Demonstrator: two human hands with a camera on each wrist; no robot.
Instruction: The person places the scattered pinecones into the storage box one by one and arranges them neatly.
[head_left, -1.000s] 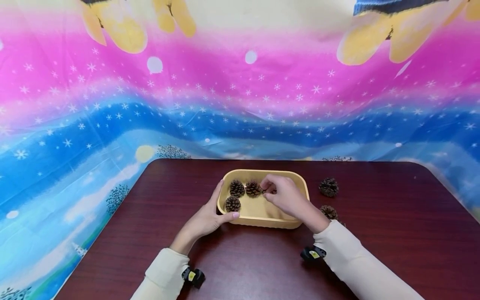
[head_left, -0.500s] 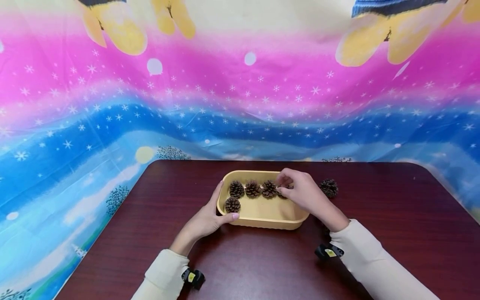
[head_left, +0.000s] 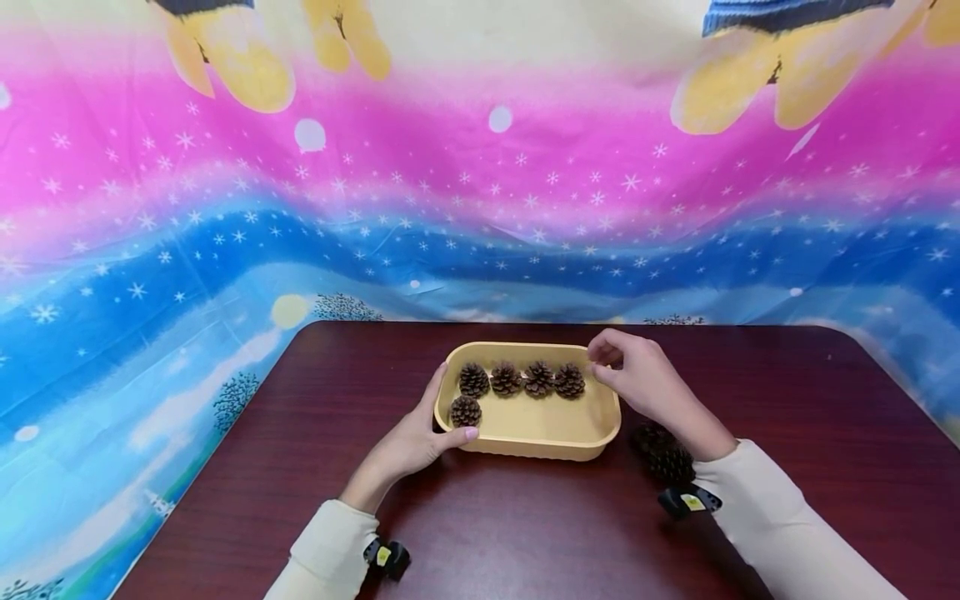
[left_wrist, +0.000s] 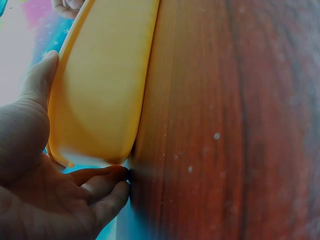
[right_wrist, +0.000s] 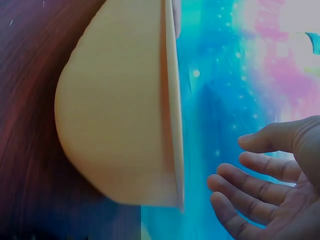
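Loading the tub (head_left: 532, 447): looks partway through, judging by five cones (head_left: 538, 379) inside and loose cones (head_left: 670, 464) outside; likely between one placement and the next.
Next cone: seems to call for reaching right, pinching one and lowering it onto the bare floor of the tub.
Right hand (head_left: 648, 379): hangs near the far right rim, fingers loosely bent and spread, thumb clear of them, holding nothing; in the right wrist view, apart from the wall.
Left hand (head_left: 408, 437): grips the left end, thumb over the near rim, fingers along the end wall.
Inside: four in a row by the far wall, one near the left thumb.
Outside: on the table (head_left: 487, 533), right of the tub, partly covered; hard to count.
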